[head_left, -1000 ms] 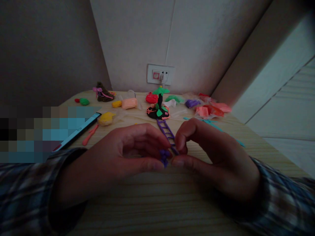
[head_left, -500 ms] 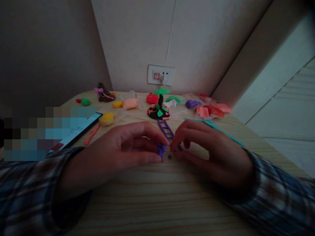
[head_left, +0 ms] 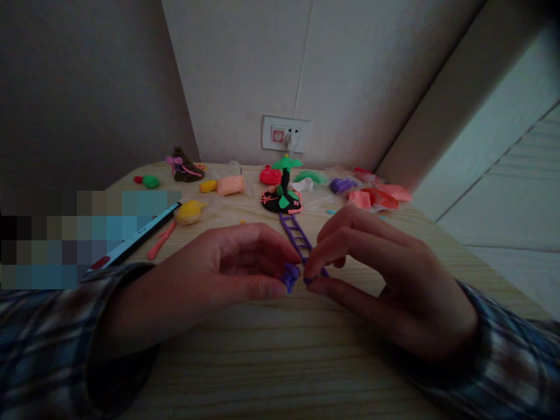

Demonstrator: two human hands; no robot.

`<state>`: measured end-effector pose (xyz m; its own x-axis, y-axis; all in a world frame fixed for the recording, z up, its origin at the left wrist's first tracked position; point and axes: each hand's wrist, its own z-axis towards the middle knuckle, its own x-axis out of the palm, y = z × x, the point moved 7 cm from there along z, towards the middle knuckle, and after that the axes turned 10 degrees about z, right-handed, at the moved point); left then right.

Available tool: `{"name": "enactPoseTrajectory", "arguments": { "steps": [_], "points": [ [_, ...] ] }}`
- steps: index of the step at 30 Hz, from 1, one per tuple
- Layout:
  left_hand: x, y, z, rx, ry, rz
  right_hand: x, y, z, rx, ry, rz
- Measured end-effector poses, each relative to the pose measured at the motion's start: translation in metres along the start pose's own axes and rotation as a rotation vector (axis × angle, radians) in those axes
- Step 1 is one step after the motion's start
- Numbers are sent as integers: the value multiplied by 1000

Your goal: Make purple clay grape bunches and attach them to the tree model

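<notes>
Between the thumb and fingers of my left hand (head_left: 227, 271) is a lump of purple clay (head_left: 290, 276). Just right of it, my right hand (head_left: 376, 268) pinches a small purple clay piece (head_left: 308, 281) at its fingertips, close above the table. A purple clay ladder (head_left: 296, 232) lies flat, running from a clay palm-tree model (head_left: 283, 201) toward my right fingers, which partly cover its near end. The model has a black base, a dark trunk and green leaves.
A phone (head_left: 140, 233) and a coral clay tool (head_left: 161, 239) lie at the left. Yellow clay (head_left: 190, 211), peach clay (head_left: 230, 185), a brown clay piece with a pink bow (head_left: 186, 166), purple clay (head_left: 342, 185) and coral packets (head_left: 371, 198) line the back. A wall socket (head_left: 286, 134) is behind.
My right hand has shifted a little right and nearer, and its fingertips have closed on the small purple piece that lay loose on the table. My left hand has barely moved.
</notes>
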<state>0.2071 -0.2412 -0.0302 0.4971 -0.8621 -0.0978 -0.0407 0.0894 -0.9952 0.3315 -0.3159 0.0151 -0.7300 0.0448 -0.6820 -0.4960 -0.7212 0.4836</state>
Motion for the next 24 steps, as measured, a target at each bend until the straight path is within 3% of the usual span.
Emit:
{"name": "enactPoseTrajectory", "arguments": {
  "steps": [13,18,24],
  "points": [
    [9,1,1,49,79,-55,13,-5,1,42,3,167],
    [12,-2,-1,59,71,39,16,-12,1,156,4,230],
    [11,-5,-1,46,43,141,16,-10,2,169,16,266]
  ]
}}
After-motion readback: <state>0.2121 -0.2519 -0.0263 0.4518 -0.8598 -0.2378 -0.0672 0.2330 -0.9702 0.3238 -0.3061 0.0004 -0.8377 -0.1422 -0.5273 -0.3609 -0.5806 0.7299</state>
